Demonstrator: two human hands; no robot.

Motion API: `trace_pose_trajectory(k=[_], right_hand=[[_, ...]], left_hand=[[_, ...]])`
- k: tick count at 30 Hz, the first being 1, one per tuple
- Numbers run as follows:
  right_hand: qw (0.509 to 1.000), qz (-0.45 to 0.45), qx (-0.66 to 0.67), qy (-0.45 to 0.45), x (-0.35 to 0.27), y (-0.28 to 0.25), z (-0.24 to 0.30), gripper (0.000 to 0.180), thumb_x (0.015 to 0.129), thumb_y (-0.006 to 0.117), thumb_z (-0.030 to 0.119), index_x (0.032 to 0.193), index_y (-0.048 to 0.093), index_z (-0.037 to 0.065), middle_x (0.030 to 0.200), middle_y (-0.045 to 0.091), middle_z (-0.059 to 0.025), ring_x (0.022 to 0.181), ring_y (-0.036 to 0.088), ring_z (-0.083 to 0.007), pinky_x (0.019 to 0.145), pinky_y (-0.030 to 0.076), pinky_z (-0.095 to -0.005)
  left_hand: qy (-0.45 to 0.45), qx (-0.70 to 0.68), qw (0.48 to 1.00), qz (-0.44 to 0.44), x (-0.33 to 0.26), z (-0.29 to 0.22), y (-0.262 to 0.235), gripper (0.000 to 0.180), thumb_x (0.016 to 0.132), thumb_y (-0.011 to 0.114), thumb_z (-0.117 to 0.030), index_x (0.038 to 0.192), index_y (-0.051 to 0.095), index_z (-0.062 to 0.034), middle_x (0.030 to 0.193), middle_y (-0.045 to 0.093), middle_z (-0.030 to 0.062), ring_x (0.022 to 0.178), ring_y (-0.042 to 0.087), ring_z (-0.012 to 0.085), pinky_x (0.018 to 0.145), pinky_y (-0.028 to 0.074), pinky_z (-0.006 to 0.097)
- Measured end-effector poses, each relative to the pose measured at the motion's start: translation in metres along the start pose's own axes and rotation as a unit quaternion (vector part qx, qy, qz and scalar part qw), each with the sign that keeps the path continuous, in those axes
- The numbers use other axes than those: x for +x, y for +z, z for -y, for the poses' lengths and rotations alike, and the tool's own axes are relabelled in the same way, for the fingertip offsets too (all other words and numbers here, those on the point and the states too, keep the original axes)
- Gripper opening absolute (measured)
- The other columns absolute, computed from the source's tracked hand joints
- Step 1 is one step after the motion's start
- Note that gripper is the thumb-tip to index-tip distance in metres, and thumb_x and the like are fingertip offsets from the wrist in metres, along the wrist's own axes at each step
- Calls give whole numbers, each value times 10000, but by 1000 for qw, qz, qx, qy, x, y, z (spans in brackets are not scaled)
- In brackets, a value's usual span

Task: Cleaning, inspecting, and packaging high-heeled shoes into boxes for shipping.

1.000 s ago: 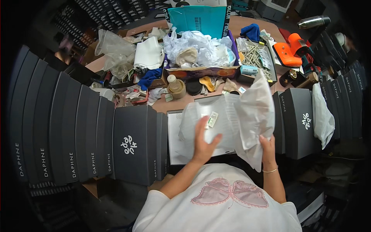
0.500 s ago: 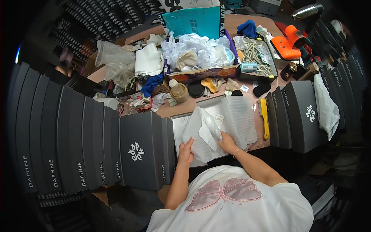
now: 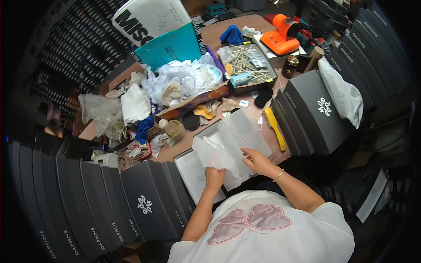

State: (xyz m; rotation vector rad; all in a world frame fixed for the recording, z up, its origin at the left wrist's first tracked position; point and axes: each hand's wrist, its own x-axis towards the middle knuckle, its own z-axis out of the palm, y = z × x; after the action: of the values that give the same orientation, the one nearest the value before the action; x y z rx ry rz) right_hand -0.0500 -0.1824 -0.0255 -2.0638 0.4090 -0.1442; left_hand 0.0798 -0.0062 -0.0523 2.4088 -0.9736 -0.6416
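Note:
A shoebox lies open in front of me with its pale inside point(image 3: 185, 163) showing. My left hand point(image 3: 215, 178) is closed on the lower edge of a translucent white foam sheet point(image 3: 210, 151). Crumpled white tissue paper point(image 3: 234, 168) lies against that sheet, on the side toward my right hand. Fingers apart and holding nothing, my right hand point(image 3: 259, 162) hovers beside the paper. Another ribbed foam sheet point(image 3: 250, 131) spreads over the box's right part. Whatever lies beneath the sheets is hidden.
Dark grey shoeboxes stand in rows at left point(image 3: 144, 197) and right point(image 3: 313, 111). A yellow-handled brush point(image 3: 275, 129) lies right of the foam. Behind are a bottle point(image 3: 174, 129), a carton of crumpled paper point(image 3: 197, 105), a box of sticks point(image 3: 252, 85) and an orange device point(image 3: 280, 39).
My right hand has let go of the paper and opened. My left hand now grips the foam sheet in a fist. The whole view has turned, tilting the table.

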Motion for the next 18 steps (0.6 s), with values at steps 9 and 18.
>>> trace_pose_trajectory(k=[9,18], right_hand=[[836,-386,-388,-49,-92,-276,124,439,726,577,-48,1156,565,40,1158,559,-171,1060,548,-350,902,464,-402],[808,-378,-451,22,-104,-400,-3,247,797,584,53,1037,641,33,1146,573,-181,1090,549,-340,905,453,-407]], left_hand=[[198,307,928,70,55,-16,43,857,642,673,-640,1224,578,-18,1204,602,164,1114,567,303,1030,312,487],[171,89,970,151,53,-55,-10,347,792,691,-337,923,686,-16,867,667,176,783,662,288,731,504,380]])
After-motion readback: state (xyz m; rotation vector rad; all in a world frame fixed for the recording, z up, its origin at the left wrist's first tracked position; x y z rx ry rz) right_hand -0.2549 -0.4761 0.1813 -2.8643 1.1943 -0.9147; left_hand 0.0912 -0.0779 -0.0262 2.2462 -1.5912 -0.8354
